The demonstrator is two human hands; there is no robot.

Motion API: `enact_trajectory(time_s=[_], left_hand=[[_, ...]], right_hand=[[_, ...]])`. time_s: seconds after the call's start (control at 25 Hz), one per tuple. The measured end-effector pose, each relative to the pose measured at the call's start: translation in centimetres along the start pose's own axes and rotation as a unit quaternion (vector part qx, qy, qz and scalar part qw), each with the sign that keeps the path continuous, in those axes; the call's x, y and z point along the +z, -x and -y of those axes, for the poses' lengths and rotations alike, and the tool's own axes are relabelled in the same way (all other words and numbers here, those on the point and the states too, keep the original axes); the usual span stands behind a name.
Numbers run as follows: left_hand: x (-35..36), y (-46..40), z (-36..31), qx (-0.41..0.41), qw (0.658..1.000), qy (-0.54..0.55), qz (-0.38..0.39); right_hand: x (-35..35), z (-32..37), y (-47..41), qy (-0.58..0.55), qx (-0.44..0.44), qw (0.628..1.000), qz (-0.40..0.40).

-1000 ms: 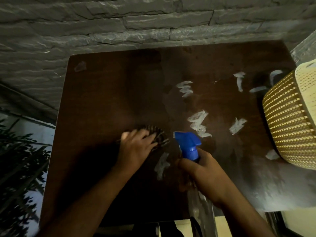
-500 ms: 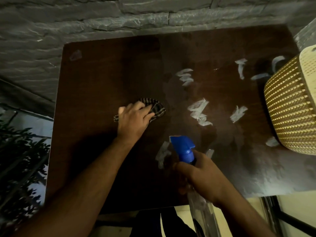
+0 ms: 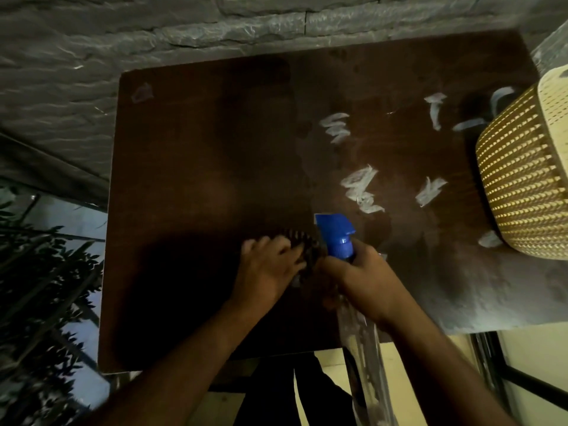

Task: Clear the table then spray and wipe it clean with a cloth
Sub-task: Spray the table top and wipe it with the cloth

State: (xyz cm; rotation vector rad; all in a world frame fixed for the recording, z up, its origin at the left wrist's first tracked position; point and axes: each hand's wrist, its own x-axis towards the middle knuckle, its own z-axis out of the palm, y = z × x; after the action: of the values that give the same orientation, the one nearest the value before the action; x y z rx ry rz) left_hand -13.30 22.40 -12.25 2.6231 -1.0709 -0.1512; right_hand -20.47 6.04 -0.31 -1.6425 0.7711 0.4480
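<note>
Dark striped cloth [image 3: 302,244] bunched under left hand [image 3: 270,270].

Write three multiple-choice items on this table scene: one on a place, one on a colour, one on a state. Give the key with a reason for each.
1. Where does the woven basket stand?
A. at the table's right edge
B. at its left edge
C. on the floor

2. What colour is the spray bottle's nozzle?
A. red
B. blue
C. white

3. What is the left hand doing?
A. hanging idle
B. lifting the basket
C. pressing the cloth on the table

Key: 1 A, the basket sits at the right edge of the tabletop. 2 B, the trigger head is bright blue. 3 C, the hand lies on the striped cloth, while the right hand grips the bottle.
</note>
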Motion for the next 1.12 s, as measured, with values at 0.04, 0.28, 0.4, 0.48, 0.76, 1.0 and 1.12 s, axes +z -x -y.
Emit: enact_trajectory(time_s=[0.04, 0.28, 0.4, 0.48, 0.76, 1.0, 1.12], left_hand=[[-0.2, 2.9, -0.3, 0.028, 0.999, -0.008, 0.015], [-1.5, -6.7, 4.1, -0.147, 0.985, -0.058, -0.068], [0.0, -4.4, -1.1, -0.066, 0.996, -0.053, 0.023], [-0.2, 2.7, -2.3, 0.030, 0.997, -0.035, 0.056], [-0.8, -5.2, 3.2, -0.131, 0.983, -0.105, -0.073], [0.9, 7.6, -4.1, 0.028, 0.999, -0.023, 0.022], [-0.2, 9.2, -1.5, 0.057, 0.997, -0.046, 0.014]], right_hand=[[-0.5, 0.3, -0.2, -0.001, -0.005, 1.000, -0.008], [-1.8, 0.0, -0.2, -0.050, 0.005, 0.999, -0.008], [-2.0, -0.1, 0.2, -0.058, -0.003, 0.998, -0.003], [-2.4, -0.4, 0.7, -0.046, -0.002, 0.999, 0.003], [-1.8, -0.5, 0.2, -0.076, 0.016, 0.997, 0.009], [-2.9, -0.6, 1.1, -0.044, 0.000, 0.999, -0.022], [-3.8, -2.1, 2.5, -0.052, 0.021, 0.998, -0.008]])
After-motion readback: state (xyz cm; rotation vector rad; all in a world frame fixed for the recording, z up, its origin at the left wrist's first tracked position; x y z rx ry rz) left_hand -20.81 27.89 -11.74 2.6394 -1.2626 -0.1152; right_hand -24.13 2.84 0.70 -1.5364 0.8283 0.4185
